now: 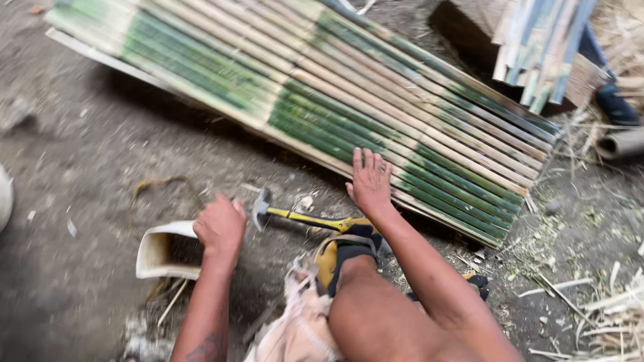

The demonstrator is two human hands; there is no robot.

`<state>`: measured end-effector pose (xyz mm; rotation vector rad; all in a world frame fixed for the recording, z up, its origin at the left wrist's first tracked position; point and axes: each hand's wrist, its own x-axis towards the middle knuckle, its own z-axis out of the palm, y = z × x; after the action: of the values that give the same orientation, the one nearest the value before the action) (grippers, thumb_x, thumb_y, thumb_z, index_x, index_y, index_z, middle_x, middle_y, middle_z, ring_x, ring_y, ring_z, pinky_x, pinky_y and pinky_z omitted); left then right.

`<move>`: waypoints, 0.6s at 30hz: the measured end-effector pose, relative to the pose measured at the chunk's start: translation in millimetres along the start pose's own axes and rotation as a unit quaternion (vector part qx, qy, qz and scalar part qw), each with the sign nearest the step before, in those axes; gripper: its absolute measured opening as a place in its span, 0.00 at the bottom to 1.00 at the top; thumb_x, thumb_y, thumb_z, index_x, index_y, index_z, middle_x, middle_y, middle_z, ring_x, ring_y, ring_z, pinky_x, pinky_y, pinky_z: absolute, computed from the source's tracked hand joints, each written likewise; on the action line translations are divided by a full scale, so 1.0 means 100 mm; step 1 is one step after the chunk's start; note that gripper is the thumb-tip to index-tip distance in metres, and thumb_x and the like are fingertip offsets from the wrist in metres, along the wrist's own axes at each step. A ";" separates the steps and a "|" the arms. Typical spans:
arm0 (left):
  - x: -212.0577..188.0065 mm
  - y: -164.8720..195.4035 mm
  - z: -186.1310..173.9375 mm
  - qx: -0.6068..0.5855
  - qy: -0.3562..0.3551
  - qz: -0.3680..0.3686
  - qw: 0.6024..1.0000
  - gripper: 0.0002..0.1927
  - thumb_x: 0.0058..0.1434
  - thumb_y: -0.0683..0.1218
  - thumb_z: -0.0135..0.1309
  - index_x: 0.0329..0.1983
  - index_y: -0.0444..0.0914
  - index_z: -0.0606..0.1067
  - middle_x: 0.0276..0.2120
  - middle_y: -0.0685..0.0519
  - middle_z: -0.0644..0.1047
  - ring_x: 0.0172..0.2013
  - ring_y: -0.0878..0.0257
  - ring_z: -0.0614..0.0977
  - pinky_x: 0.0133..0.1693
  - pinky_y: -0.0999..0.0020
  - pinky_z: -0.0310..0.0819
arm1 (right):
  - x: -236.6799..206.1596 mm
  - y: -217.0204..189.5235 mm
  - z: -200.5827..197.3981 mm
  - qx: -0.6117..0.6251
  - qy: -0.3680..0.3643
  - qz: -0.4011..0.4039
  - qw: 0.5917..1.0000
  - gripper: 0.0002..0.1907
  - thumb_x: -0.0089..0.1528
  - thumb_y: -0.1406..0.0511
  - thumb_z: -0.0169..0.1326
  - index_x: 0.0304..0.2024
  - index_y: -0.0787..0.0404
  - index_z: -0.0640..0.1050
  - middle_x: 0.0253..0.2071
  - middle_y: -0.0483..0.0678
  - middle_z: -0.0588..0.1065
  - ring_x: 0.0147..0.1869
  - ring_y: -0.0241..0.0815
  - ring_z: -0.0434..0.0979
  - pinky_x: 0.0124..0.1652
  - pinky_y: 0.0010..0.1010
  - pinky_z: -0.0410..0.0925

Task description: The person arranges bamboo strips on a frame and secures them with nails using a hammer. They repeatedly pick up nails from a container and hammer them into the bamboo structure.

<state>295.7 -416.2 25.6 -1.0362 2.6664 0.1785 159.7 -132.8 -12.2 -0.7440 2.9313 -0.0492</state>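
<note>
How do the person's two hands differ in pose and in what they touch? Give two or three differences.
The right hand lies flat, fingers spread, on the bamboo slat panel; the left hand is curled over the rim of the pale container. The right hand reaches farther forward. Both are bare.

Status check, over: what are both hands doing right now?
Left hand at the white container. Right hand flat on the bamboo panel. Hammer lying on the ground between them, untouched.

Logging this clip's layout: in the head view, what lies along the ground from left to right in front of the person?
White container → left hand → hammer → right hand, flat on the bamboo slat panel.
</note>
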 end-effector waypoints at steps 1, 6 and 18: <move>0.25 0.17 -0.05 -0.063 0.045 0.031 0.997 0.25 0.62 0.56 0.56 0.58 0.38 0.75 0.36 0.37 0.82 0.39 0.36 0.83 0.42 0.43 0.75 | 0.03 0.07 -0.04 -0.013 -0.033 0.043 0.998 0.51 0.49 0.54 0.69 0.68 0.59 0.59 0.62 0.58 0.61 0.66 0.58 0.58 0.57 0.57 0.57; 1.60 1.02 0.07 -0.628 0.101 -0.084 0.767 0.32 0.61 0.49 0.64 0.59 0.26 0.66 0.52 0.38 0.77 0.48 0.52 0.81 0.50 0.56 0.77 | -0.05 0.22 -0.09 -0.032 -0.057 0.070 0.995 0.48 0.49 0.53 0.70 0.63 0.62 0.59 0.58 0.59 0.62 0.64 0.57 0.61 0.58 0.55 0.57; 1.80 0.94 -0.04 -0.728 -0.021 -0.205 0.654 0.21 0.57 0.43 0.67 0.51 0.27 0.77 0.45 0.47 0.82 0.40 0.59 0.85 0.39 0.58 0.82 | -0.28 0.46 -0.18 0.071 -0.040 0.094 0.992 0.41 0.45 0.58 0.71 0.56 0.60 0.65 0.53 0.56 0.65 0.60 0.55 0.64 0.53 0.53 0.60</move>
<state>104.0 -464.0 -22.7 -1.8018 1.6634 2.3845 160.3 -79.1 5.6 -0.4384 2.8688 -0.2033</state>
